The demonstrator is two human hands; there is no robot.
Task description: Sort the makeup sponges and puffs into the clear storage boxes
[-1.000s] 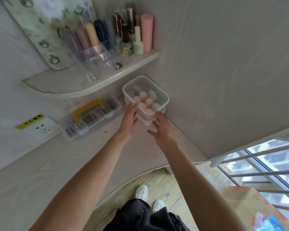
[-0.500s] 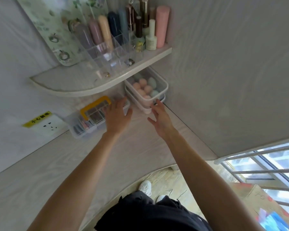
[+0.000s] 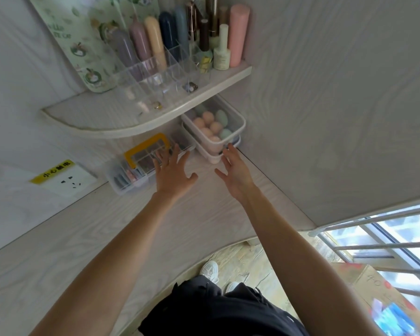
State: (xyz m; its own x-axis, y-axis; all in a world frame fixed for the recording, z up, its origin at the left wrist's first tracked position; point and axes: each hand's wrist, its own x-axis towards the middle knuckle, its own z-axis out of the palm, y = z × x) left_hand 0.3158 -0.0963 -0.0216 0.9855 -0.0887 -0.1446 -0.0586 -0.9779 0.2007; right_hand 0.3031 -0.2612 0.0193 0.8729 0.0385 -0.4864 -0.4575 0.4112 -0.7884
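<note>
Head view, left to right. A wall socket (image 3: 68,181) with a yellow label sits on the left wall, just above the table (image 3: 58,258). Beside it on the table lies a clear compartment case (image 3: 141,166) with a yellow handle. The left hand (image 3: 172,177) reaches forward with fingers spread and straight, its grip open and holding nothing; the fingertips overlap the near edge of the case, though contact cannot be confirmed. Above, a curved corner shelf (image 3: 112,122) carries a clear organizer (image 3: 155,81) of tubes and bottles. Under the shelf's right end, in the corner against the right wall, stand two stacked clear storage boxes (image 3: 238,124); the upper box holds peach and pale green egg-shaped makeup sponges (image 3: 207,116), while the contents of the lower box cannot be made out. The right hand (image 3: 235,174) is likewise open, fingers extended, its fingertips at the front right corner of the stack. Bare table lies between and before the hands; the shelf overhangs the boxes' rear. At far right, window bars (image 3: 386,246).
</note>
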